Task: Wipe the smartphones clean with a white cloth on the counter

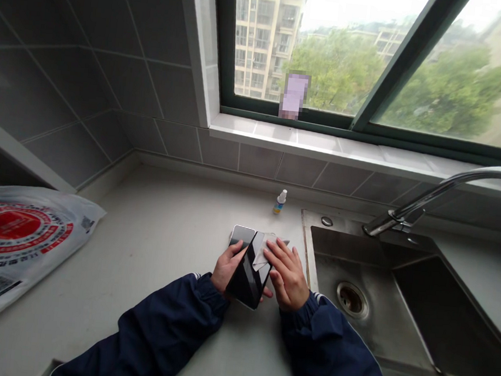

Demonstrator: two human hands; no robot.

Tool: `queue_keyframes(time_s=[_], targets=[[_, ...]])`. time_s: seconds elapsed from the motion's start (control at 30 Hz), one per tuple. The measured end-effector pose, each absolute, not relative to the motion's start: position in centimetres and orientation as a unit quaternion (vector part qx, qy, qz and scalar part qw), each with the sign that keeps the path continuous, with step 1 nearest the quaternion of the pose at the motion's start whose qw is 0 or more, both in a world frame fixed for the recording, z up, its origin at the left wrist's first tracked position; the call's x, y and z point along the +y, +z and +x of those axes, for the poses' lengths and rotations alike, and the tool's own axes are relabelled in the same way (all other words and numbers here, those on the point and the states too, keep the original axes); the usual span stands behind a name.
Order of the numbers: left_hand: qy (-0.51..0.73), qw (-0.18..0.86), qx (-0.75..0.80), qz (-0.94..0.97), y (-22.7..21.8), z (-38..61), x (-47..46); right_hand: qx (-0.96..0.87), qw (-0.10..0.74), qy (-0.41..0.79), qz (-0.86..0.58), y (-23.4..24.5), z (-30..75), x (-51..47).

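Countertop (138, 248) beside a sink (354, 263), left fingers (236, 251) clamped on phone (246, 279), right fingers (276, 252) apparently on cloth (264, 249)

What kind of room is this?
It looks like a kitchen, maybe in someone's home. There's a steel sink, a tall curved tap, and a tiled wall behind the counter.

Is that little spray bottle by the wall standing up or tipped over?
Standing upright: the spray bottle rests on its base on the countertop, white top pointing up.
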State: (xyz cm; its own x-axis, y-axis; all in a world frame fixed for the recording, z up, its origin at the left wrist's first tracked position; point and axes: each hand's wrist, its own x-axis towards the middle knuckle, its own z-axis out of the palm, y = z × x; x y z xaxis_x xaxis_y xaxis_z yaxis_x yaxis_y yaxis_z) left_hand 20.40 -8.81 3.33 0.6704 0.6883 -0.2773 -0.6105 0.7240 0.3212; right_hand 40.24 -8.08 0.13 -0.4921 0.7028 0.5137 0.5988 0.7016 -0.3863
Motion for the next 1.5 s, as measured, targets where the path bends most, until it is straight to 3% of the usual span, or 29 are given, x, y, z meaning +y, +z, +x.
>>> queue_keyframes(time_s=[1.5], targets=[[0.381,0.913,0.128,0.075,4.0,20.99,-8.71,-0.852,0.326,0.078,-0.401,-0.13,40.21,-8.04]])
